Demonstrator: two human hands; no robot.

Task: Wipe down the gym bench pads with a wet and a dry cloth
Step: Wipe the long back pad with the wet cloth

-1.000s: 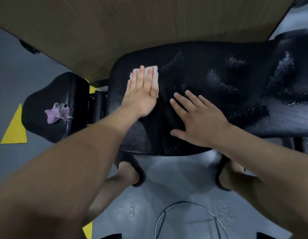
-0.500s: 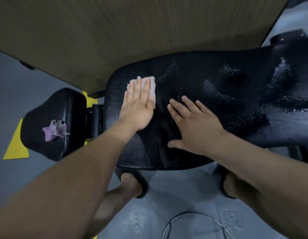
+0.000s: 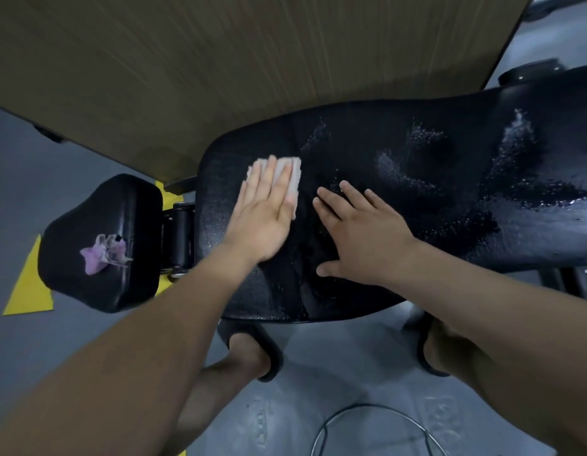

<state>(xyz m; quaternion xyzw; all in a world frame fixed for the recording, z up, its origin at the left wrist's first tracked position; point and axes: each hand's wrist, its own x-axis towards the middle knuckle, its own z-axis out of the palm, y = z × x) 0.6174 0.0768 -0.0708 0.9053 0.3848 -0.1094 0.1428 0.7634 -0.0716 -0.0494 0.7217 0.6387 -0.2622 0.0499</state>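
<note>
Against half a second ago: both hands keep much the same spots on the long bench pad; the whole pad sits lower in view. The left hand's edges are blurred.

Left hand flat, fingers straight and together, pressing a pale folded cloth onto the pad; the cloth shows past the fingertips and on the thumb side. Right hand just beside it, flat on the pad, fingers spread, holding nothing.

Well left of the left hand: yellow floor marking, then a small black pad with a crumpled purple cloth lying on it. Right of the right hand: wet, beaded streaks on the pad. Beyond both hands: a wood-grain panel. Below them: grey floor and a slippered foot.
</note>
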